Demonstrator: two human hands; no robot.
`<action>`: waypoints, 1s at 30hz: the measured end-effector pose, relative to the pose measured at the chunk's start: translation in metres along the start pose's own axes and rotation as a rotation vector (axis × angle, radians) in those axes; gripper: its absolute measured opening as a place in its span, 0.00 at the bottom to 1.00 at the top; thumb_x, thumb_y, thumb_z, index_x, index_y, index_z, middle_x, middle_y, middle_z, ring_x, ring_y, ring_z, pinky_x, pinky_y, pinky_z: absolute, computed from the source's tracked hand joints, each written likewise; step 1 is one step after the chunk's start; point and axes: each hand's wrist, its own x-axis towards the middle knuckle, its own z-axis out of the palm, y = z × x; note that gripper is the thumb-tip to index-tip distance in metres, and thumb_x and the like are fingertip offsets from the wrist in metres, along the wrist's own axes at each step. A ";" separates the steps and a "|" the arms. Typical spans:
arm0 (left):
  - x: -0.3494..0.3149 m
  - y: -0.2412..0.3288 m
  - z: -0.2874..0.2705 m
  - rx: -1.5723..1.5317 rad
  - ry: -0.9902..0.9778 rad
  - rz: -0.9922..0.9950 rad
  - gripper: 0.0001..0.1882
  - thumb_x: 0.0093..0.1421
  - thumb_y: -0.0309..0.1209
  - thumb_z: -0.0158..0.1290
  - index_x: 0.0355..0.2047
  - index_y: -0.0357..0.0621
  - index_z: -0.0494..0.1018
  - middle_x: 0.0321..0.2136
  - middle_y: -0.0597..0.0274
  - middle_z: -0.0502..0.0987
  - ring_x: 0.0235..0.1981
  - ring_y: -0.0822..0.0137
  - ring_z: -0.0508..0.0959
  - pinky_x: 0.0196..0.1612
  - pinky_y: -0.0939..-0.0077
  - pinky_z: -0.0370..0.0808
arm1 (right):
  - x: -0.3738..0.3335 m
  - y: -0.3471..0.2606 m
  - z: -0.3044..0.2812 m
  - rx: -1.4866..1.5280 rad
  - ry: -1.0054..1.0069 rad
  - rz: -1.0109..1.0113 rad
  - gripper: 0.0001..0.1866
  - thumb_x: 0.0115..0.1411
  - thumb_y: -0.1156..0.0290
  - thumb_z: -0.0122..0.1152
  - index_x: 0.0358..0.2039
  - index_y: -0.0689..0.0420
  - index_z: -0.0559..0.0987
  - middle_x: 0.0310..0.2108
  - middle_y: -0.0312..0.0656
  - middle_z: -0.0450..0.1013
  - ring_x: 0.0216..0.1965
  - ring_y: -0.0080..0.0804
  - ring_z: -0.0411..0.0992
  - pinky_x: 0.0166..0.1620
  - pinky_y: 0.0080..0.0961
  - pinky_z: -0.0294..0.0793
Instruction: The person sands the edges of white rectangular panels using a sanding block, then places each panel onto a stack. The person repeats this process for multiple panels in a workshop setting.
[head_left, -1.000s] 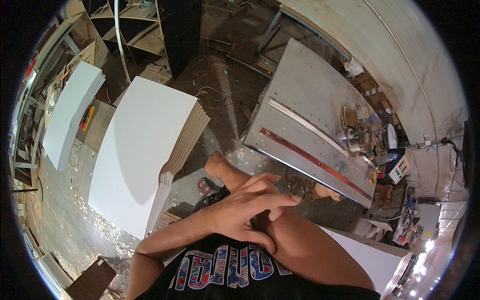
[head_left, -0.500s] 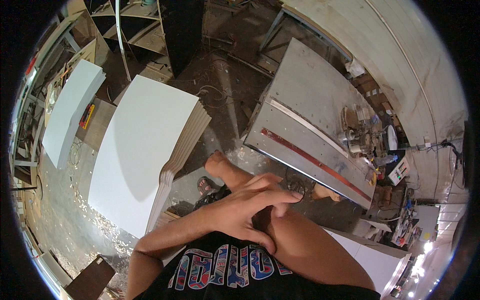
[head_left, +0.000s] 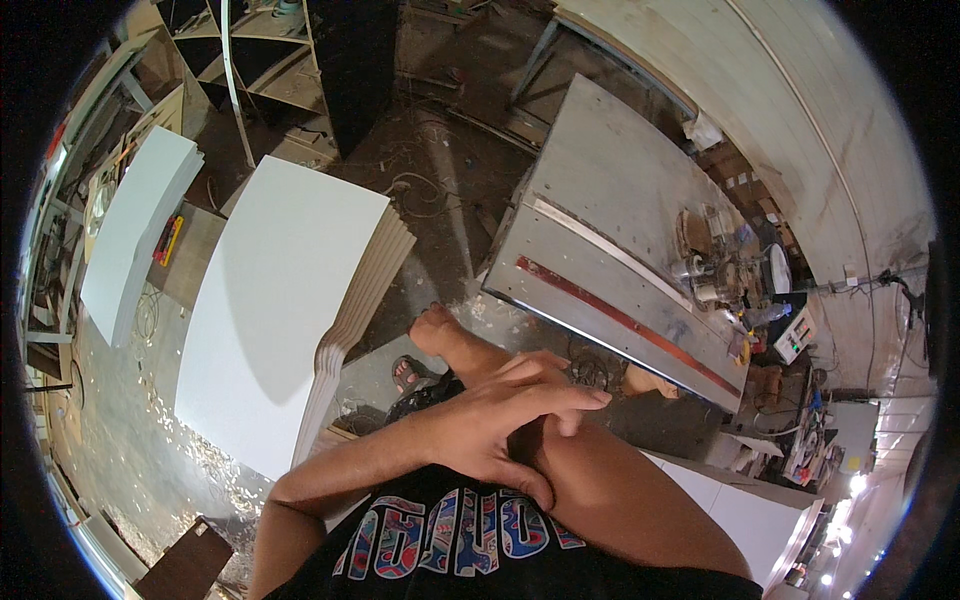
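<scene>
My left hand (head_left: 510, 410) reaches across from the lower left and lies over my right forearm (head_left: 620, 480). Its thumb and fingers are spread apart with nothing held in them. Beyond it, my right hand (head_left: 436, 328) appears small and partly hidden, fingers curled in and no object visible in it. Nearest on the left stands a stack of large white panels (head_left: 270, 310), their layered wavy edges facing me. To the right is a grey machine table (head_left: 600, 180) with a red-brown strip (head_left: 630, 325) along it.
More white panels (head_left: 140, 220) lie at the far left, by a red and yellow tool (head_left: 168, 241). Wood chips (head_left: 205, 450) litter the floor. A dark shelf unit (head_left: 355, 80) stands behind. Machine parts (head_left: 715, 270) and a control box (head_left: 797, 335) are at the right; cables trail across the floor.
The view has shifted slightly. My left hand stays on my right forearm, its fingers barely moved, and both arms keep nearly the same pose.
</scene>
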 end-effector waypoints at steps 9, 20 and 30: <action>0.000 -0.004 0.005 -0.030 -0.009 0.029 0.59 0.50 0.51 0.84 0.79 0.50 0.70 0.47 0.66 0.81 0.60 0.52 0.78 0.78 0.32 0.62 | 0.006 0.001 0.012 0.006 0.029 -0.019 0.11 0.67 0.70 0.68 0.43 0.51 0.96 0.45 0.44 0.91 0.52 0.46 0.87 0.60 0.57 0.78; 0.000 -0.006 0.007 -0.059 0.027 0.031 0.59 0.52 0.51 0.84 0.80 0.50 0.69 0.47 0.65 0.81 0.57 0.54 0.80 0.75 0.34 0.65 | 0.001 0.002 -0.006 -0.020 -0.045 -0.044 0.11 0.69 0.69 0.68 0.46 0.51 0.96 0.48 0.44 0.91 0.51 0.48 0.87 0.61 0.57 0.78; -0.004 -0.005 0.000 -0.109 0.071 -0.028 0.60 0.51 0.48 0.86 0.80 0.48 0.69 0.46 0.64 0.81 0.56 0.53 0.80 0.74 0.40 0.67 | -0.002 -0.004 -0.019 0.001 -0.067 -0.018 0.14 0.70 0.69 0.65 0.50 0.52 0.95 0.51 0.43 0.91 0.55 0.46 0.87 0.62 0.53 0.77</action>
